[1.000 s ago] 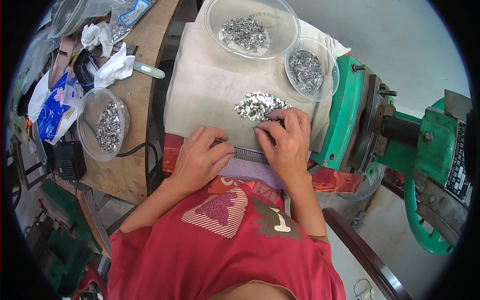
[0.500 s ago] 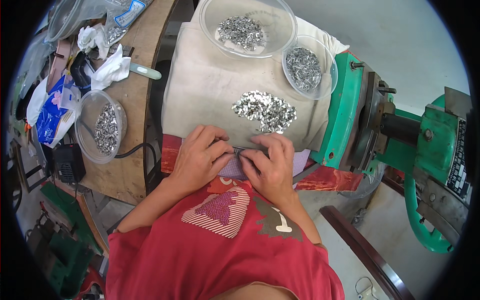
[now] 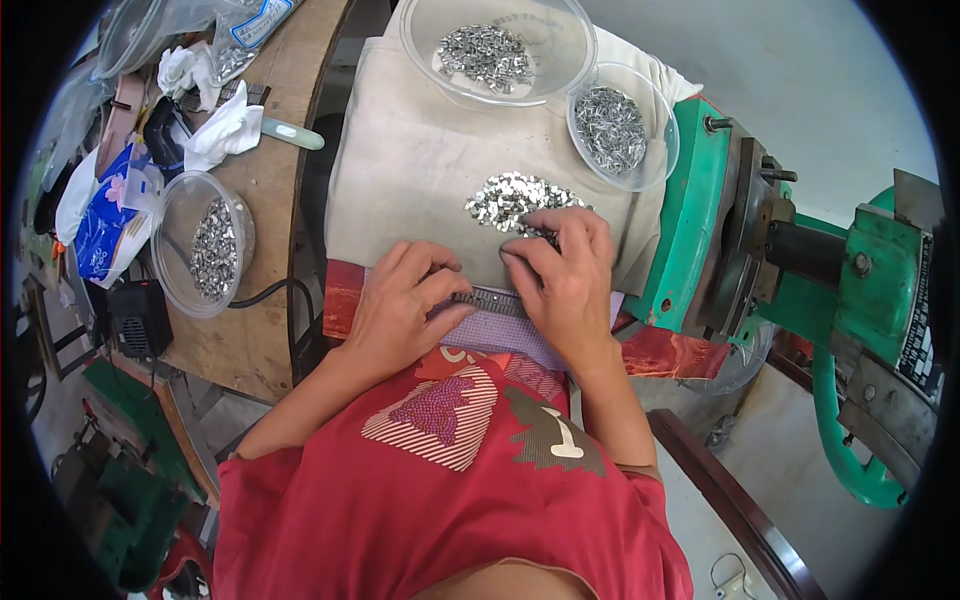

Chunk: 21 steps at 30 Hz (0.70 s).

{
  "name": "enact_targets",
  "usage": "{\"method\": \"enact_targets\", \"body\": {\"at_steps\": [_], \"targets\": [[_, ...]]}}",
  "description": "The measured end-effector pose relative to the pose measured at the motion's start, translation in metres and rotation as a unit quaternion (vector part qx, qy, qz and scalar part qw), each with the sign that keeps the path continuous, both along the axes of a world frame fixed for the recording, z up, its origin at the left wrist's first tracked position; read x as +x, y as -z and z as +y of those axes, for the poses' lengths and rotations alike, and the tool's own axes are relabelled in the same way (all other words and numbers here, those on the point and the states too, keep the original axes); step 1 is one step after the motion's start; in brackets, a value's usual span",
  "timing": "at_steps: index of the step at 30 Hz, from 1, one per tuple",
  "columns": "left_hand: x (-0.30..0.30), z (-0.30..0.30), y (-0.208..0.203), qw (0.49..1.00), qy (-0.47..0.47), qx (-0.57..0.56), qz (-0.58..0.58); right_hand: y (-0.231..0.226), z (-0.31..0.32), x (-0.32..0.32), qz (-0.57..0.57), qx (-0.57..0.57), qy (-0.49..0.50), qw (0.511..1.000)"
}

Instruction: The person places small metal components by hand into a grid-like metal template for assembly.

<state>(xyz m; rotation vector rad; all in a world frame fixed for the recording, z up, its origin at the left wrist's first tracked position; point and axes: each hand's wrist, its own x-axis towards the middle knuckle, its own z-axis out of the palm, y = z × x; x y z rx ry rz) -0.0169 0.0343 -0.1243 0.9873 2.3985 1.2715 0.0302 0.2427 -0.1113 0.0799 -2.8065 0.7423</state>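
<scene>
My left hand (image 3: 400,300) is closed on the left end of a dark, notched metal strip (image 3: 497,301). The strip lies crosswise on a lilac checked cloth (image 3: 480,325) in front of my shirt. Beyond it, on a beige cloth (image 3: 400,160), is a loose pile of small shiny metal pieces (image 3: 508,200). My right hand (image 3: 568,280) reaches to the near right edge of this pile, its fingers bent and thumb close to the index finger. Whether a piece sits between those fingertips is too small to make out. The hand covers part of the pile.
A large clear tub (image 3: 455,80) and a smaller clear bowl (image 3: 655,165), both holding metal pieces, stand at the far side. On the right is a green machine (image 3: 690,215) with a handwheel. The left wooden table (image 3: 260,230) carries another tub (image 3: 165,265), tissues and a black device (image 3: 140,320).
My right hand has left the strip and moved away from me to the pile. More of the strip now shows. My left hand stays at its end.
</scene>
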Motion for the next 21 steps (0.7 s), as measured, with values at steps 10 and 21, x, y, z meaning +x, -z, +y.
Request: {"method": "enact_targets", "body": {"at_steps": [10,21], "targets": [[0.001,0.004,0.003,0.999,0.020,-0.002,0.024,0.001,-0.003,0.009,0.016,-0.042,0.042,0.998],[0.002,0.016,0.003,0.997,0.059,-0.009,0.043,-0.001,-0.014,0.054,-0.003,-0.078,0.058,0.995]]}}
